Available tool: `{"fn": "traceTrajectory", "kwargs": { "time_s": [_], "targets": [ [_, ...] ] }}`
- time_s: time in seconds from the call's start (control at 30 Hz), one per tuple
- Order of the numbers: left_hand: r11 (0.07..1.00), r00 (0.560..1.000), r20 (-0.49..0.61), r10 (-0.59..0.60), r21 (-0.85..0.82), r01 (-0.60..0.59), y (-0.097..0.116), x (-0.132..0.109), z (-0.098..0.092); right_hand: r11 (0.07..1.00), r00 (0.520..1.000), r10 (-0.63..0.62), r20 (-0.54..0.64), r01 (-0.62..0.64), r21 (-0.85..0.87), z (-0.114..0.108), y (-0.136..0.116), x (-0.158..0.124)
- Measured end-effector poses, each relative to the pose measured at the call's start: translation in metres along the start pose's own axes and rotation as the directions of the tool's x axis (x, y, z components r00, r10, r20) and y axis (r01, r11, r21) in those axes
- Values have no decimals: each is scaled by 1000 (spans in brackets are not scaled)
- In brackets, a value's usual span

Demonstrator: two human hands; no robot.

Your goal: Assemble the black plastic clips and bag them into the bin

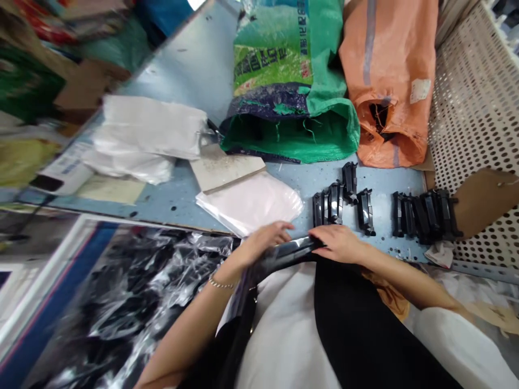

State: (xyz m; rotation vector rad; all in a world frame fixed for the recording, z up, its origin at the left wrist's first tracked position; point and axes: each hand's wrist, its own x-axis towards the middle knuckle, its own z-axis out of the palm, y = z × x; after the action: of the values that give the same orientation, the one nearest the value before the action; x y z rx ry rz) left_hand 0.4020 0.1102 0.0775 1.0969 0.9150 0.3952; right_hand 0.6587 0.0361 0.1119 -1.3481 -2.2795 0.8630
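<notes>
My left hand (265, 243), with a thin bracelet at its wrist, and my right hand (336, 243) both grip a long glossy black plastic part (290, 253) at the table's near edge. The part appears to sit inside a clear plastic bag, though the sheen makes this hard to confirm. Just beyond my hands, a stack of clear plastic bags (249, 202) lies on the blue table (174, 197). Two groups of similar black plastic parts (334, 202) (425, 216) stand to the right of the stack.
A green woven sack (287, 92) and an orange woven sack (385, 81) lie at the table's far side. White bags (141, 138) lie far left. A perforated white panel (474, 119) rises at right. A bin of plastic-wrapped black items (133, 292) sits below the near-left table edge.
</notes>
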Motion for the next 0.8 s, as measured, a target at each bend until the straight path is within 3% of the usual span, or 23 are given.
{"fn": "traceTrajectory", "kwargs": {
  "time_s": [0.03,0.07,0.1,0.13,0.17,0.23,0.3,0.4,0.53,0.6,0.7,0.8],
  "targets": [
    [980,972,-189,141,166,-110,0,5,-9,984,990,132,-58,-123,130,2,3,-2],
    [917,897,-332,292,363,-164,0,10,-17,927,959,263,-106,-221,303,4,5,-2],
    [822,815,-397,422,548,-159,0,16,-24,826,917,378,-129,-271,494,6,7,-1],
    [714,765,-389,513,688,-128,-1,22,-30,693,875,467,-126,-274,666,9,8,2],
    [619,756,-341,558,778,-107,-3,28,-35,553,844,526,-105,-245,796,13,8,5],
    [536,790,-241,564,835,-127,-5,37,-42,345,809,585,-59,-182,921,19,5,12],
    [584,812,-220,540,793,-174,-5,42,-48,257,793,608,-35,-156,954,24,-1,20],
    [767,809,-333,484,606,-209,-2,43,-56,205,799,601,9,-164,965,27,-9,28],
    [965,868,-434,243,201,-169,5,41,-71,133,818,570,83,-192,972,28,-13,40],
    [991,896,-424,131,21,-135,6,41,-76,74,843,524,122,-188,979,30,-15,46],
    [974,891,-448,72,-161,-160,6,42,-77,-50,891,380,247,-247,968,41,-19,51],
    [926,889,-443,115,-276,-258,2,45,-71,-186,869,254,424,-386,903,58,-22,48]
  ]
}}
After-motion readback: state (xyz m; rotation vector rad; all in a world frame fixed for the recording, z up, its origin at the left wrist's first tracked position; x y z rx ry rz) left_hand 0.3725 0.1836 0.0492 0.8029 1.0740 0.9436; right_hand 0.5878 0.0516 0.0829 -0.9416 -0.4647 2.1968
